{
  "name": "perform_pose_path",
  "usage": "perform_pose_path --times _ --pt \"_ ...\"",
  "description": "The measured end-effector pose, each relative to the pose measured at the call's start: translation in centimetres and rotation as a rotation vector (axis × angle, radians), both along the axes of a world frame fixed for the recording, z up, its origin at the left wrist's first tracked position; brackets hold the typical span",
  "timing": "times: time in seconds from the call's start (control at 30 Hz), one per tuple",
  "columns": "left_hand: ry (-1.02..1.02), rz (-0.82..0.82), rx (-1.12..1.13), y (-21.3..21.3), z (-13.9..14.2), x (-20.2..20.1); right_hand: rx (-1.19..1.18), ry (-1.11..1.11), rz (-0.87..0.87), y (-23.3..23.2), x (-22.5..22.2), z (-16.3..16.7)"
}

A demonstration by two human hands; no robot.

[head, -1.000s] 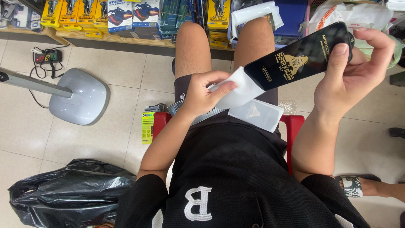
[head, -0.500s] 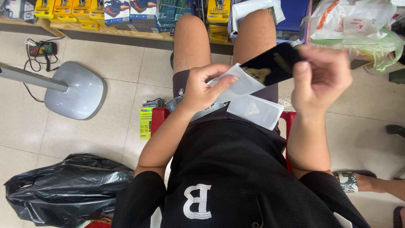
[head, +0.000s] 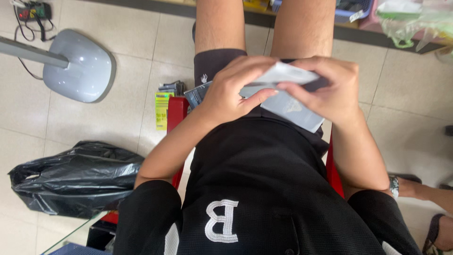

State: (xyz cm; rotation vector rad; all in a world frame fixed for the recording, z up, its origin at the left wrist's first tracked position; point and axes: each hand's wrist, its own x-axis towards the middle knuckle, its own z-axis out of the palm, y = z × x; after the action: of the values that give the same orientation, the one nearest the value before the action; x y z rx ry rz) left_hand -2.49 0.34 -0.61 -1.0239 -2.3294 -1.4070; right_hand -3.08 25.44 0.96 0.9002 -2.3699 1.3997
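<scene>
I sit on a red stool [head: 177,111] and both hands meet over my lap. My left hand [head: 233,89] and my right hand [head: 323,89] together pinch a thin white sleeve [head: 288,73] with a dark flat card under it, mostly hidden by the fingers. Below the hands, a grey-blue flat packet [head: 292,108] lies on my lap against my black shirt [head: 255,179].
A grey fan base [head: 80,71] with its pole stands on the tiled floor at the left. A black plastic bag [head: 71,177] lies lower left. Small packets [head: 163,108] lie beside the stool. Shelves with a plastic bag [head: 415,21] run along the top. Another person's foot [head: 424,189] is at right.
My right hand came down from the upper right with the black flat card and joined the left hand over my lap. The view tilted lower, dropping the shelves out of sight.
</scene>
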Motion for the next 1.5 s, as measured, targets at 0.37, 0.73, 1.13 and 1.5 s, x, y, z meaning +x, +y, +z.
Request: perform_pose_path --times 0.37,0.73,1.13,1.5 --pt "-0.091 0.225 -0.484 -2.6 -4.9 1.0 -0.569 -0.517 0.005 5.8 0.6 -9.4" --pt "0.084 -0.08 -0.091 -4.4 -2.6 2.7 0.117 0.011 0.526 -0.5 3.5 0.1" --pt "0.111 -0.187 -0.145 -4.5 -3.6 2.3 0.369 0.143 0.539 -3.1 3.0 0.9" --pt "-0.027 -0.341 -0.122 -5.1 -2.4 1.2 0.95 0.63 0.482 -4.1 2.4 4.1"
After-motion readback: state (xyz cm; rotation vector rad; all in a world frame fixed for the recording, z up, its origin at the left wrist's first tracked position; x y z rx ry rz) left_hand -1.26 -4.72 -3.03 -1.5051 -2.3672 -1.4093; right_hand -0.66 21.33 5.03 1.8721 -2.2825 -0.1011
